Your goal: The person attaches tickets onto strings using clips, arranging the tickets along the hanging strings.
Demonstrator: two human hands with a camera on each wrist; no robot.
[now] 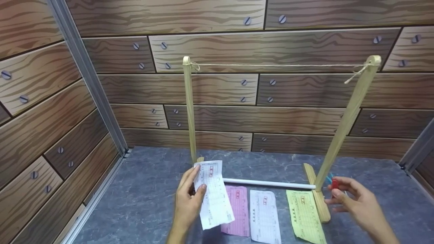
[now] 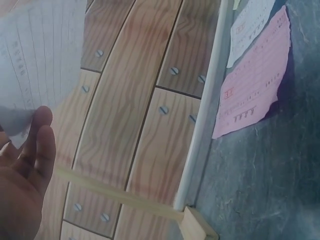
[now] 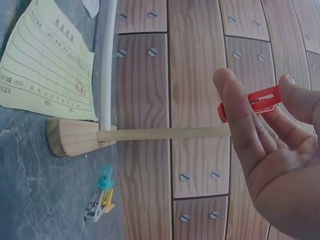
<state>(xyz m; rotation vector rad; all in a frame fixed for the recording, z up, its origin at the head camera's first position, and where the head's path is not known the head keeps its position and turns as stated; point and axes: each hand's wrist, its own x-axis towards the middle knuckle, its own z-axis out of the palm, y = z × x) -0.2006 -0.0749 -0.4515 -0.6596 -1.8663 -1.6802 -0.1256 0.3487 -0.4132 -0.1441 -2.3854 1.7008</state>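
In the head view my left hand (image 1: 189, 200) pinches a white printed slip (image 1: 213, 196) along its left edge, thumb in front, in front of the stand's left foot. The left wrist view shows the same slip (image 2: 42, 55) held up by the fingers (image 2: 44, 150). At the right, my right hand (image 1: 361, 205) pinches a red clip (image 1: 335, 183) beside the right post's base. In the right wrist view that red clip (image 3: 262, 100) lies between thumb and fingers of the hand (image 3: 280, 165).
A wooden stand has a left post (image 1: 190, 112), a right post (image 1: 349, 118), a string (image 1: 281, 65) between their tops and a white bar (image 1: 268, 183) below. Pink (image 1: 237, 210), white (image 1: 265, 217) and yellow (image 1: 307, 217) slips lie on the table. A teal clip (image 3: 106, 177) and others lie right of the stand.
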